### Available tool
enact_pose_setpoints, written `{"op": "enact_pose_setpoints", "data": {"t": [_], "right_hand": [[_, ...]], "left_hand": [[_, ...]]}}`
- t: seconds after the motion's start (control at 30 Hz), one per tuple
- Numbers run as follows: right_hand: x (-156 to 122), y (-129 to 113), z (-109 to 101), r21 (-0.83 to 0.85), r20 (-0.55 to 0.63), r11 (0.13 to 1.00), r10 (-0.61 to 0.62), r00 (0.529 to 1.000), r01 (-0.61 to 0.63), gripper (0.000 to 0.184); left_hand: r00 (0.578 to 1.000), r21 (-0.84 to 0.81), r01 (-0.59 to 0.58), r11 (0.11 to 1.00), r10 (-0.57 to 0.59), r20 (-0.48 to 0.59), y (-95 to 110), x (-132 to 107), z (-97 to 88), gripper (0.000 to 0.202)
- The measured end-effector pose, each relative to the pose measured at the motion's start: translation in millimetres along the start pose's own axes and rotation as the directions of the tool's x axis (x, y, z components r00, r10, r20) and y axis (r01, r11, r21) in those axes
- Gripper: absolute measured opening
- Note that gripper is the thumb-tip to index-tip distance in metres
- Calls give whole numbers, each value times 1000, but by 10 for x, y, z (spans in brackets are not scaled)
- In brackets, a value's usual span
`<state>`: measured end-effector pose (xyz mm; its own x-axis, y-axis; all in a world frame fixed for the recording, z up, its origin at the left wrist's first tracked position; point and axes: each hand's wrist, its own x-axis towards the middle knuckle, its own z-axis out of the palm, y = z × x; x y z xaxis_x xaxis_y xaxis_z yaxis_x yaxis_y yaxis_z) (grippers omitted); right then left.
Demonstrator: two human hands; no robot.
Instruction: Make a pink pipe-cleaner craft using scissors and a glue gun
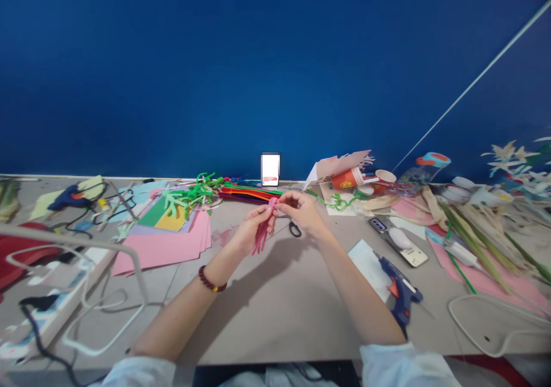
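Several thin pink strands [260,240] are held up in front of me, over the middle of a grey table [267,312], gathered at the top into a small pink knot [272,202] with their loose ends hanging down. The person's left hand [255,224], below a dark beaded bracelet [212,279], has its thumb and fingers closed around the strands just under the knot. The right hand [302,212] brings thumb and forefinger together, pinching at the knot; its other fingers curl, partly hidden. Just beneath the right hand shows a black loop handle [295,229]. Behind the hands lies a bundle of multicoloured stems [243,193]. Pink paper sheets [166,245] are spread to the left; a phone [415,255] and a blue glue gun [399,288] rest on the right. A deep blue wall [275,71] rises behind.
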<state>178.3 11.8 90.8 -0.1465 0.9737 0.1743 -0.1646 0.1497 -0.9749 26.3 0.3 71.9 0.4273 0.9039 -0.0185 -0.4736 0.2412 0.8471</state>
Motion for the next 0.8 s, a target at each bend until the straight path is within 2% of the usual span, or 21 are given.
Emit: {"op": "enact_pose_setpoints", "data": {"t": [0.17,0.3,0.37,0.43,0.5,0.6,0.7,0.8], "right_hand": [[11,27,-9,-18,21,1000,19,1000,-19,23],[-4,16,-1,9,38,1000,21,999,-21,21],[-13,7,6,-31,11,1000,8,1000,-7,21],[-17,4,11,-89,-13,996,-8,1000,7,22],[-16,12,11,-134,-22,991,-28,999,25,22],[-10,34,8,-173,-19,984,-55,998,50,21],[-5,59,14,-201,-24,978,-60,998,54,22],[-1,85,28,-217,-32,975,-55,998,46,24]], "left_hand": [[996,-74,57,996,-52,76,62,-30,23,16],[991,-53,116,992,-112,75,88,-38,43,23],[997,42,71,997,-71,11,69,-25,44,25],[994,219,-49,974,70,-88,33,-6,42,24],[959,426,-163,890,245,-145,-7,11,40,25],[887,645,-245,724,436,-152,-46,10,37,29],[809,789,-302,535,582,-84,-59,-19,19,29],[767,852,-351,387,641,25,-71,-45,-26,27]]}}
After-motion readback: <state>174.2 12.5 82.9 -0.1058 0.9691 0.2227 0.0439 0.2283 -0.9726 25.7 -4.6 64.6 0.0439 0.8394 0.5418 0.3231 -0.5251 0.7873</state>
